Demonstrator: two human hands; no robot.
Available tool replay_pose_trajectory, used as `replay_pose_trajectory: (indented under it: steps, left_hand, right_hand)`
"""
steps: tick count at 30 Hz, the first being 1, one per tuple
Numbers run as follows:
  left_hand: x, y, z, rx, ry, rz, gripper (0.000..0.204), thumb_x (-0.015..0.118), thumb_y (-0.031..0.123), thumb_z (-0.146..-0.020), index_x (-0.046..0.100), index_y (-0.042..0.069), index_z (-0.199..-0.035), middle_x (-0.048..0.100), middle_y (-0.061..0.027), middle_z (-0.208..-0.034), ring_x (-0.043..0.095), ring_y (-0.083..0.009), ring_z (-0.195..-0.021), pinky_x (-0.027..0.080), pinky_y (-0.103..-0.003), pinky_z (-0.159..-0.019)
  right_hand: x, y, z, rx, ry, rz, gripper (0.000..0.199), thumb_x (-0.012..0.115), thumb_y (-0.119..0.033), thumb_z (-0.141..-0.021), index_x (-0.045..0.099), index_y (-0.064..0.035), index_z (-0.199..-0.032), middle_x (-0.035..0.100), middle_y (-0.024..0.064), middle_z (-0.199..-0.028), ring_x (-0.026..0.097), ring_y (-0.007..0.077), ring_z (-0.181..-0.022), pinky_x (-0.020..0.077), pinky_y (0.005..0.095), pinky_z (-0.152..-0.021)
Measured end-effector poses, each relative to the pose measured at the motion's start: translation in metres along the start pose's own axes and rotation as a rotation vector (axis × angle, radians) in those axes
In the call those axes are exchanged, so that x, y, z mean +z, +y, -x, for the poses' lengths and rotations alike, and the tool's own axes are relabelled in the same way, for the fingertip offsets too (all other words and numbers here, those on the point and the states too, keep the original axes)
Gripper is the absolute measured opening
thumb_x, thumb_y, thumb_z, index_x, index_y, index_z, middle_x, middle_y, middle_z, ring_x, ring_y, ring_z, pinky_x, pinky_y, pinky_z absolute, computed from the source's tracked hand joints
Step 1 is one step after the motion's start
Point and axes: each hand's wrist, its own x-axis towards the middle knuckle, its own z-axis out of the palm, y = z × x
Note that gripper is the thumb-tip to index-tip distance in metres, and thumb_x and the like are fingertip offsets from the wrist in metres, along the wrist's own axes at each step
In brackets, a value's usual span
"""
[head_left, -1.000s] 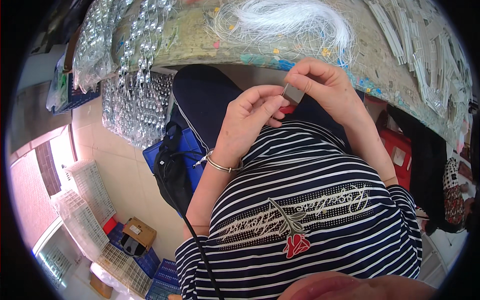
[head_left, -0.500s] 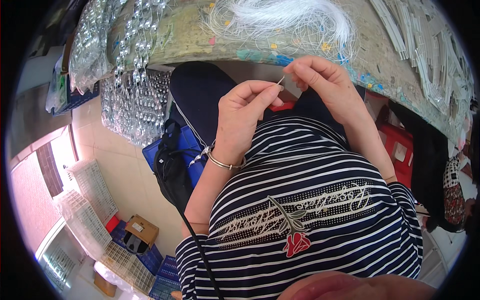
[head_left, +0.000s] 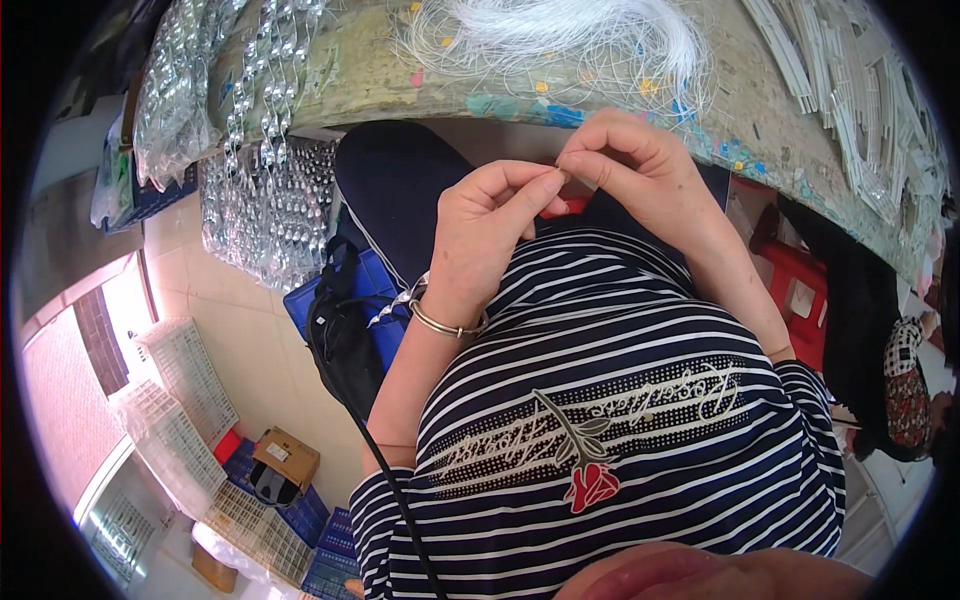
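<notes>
Above my lap, in front of the table edge, my left hand (head_left: pixel 485 220) and my right hand (head_left: pixel 640 180) meet at the fingertips. Thumb and forefinger of the left are pinched on a short, thin, pale strand (head_left: pixel 563 174), mostly covered by the fingers. The right hand is also closed in a pinch against the same spot, its other fingers curled; whatever sits in it is too small to make out. On the table just beyond lies a loose bundle of white thread (head_left: pixel 590 45), its ends fanned toward the edge.
The worn table (head_left: pixel 440 95) curves across the top. Strands of shiny, twisted clear pieces (head_left: pixel 275 70) hang over its left side. Thin white strips (head_left: pixel 840 100) lie at the right. A blue crate (head_left: pixel 305 300) with a black bag, a cardboard box (head_left: pixel 287 455) and white baskets (head_left: pixel 185 375) stand left.
My right hand has moved down and left, so its fingertips now touch those of my left hand. The pale strand, visible between them before, is now mostly covered.
</notes>
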Motion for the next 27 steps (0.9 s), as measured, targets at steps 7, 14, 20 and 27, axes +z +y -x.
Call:
replay_pose_trajectory:
  steps: [7, 14, 20, 27]
  left_hand:
    - [-0.011, -0.007, -0.004, 0.202, 0.005, -0.15, 0.016, 0.065, 0.003, -0.082, 0.066, -0.002, -0.097, 0.067, -0.0069, -0.084, 0.06, -0.0078, -0.074, 0.046, -0.018, -0.066]
    - [-0.01, -0.011, -0.006, 0.212, -0.022, -0.095, 0.011, 0.064, 0.005, -0.084, 0.066, -0.002, -0.092, 0.066, -0.0049, -0.083, 0.06, -0.0074, -0.075, 0.048, -0.018, -0.066]
    - [0.001, -0.007, 0.0, 0.155, 0.025, -0.026, 0.013, 0.064, 0.006, -0.084, 0.065, -0.001, -0.095, 0.066, -0.0054, -0.083, 0.059, -0.0064, -0.073, 0.045, -0.018, -0.062]
    - [0.0, -0.001, 0.001, 0.08, 0.043, 0.07, 0.015, 0.062, 0.007, -0.085, 0.064, -0.002, -0.097, 0.065, -0.0057, -0.081, 0.051, -0.005, -0.066, 0.04, -0.018, -0.06]
  right_hand:
    - [-0.016, -0.008, 0.003, -0.21, 0.149, 0.416, 0.007, 0.053, -0.008, -0.09, 0.056, -0.0012, -0.091, 0.054, 0.0009, -0.084, 0.051, 0.0085, -0.078, 0.041, 0.0205, -0.071]
    - [-0.021, -0.002, 0.01, 0.03, 0.019, -0.183, 0.015, 0.045, -0.016, -0.097, 0.055, -0.0053, -0.093, 0.057, 0.0011, -0.085, 0.053, 0.0066, -0.079, 0.0421, 0.0211, -0.072]
    - [-0.002, -0.017, 0.009, -0.023, -0.052, -0.22, 0.015, 0.045, -0.016, -0.097, 0.055, -0.006, -0.094, 0.063, 0.0042, -0.101, 0.055, 0.0076, -0.083, 0.0418, 0.0198, -0.072]
    - [0.005, -0.013, 0.003, -0.558, 0.005, 0.619, 0.003, 0.057, -0.002, -0.083, 0.057, -0.0038, -0.086, 0.06, 0.0095, -0.101, 0.055, 0.0235, -0.093, 0.0411, 0.0328, -0.085]
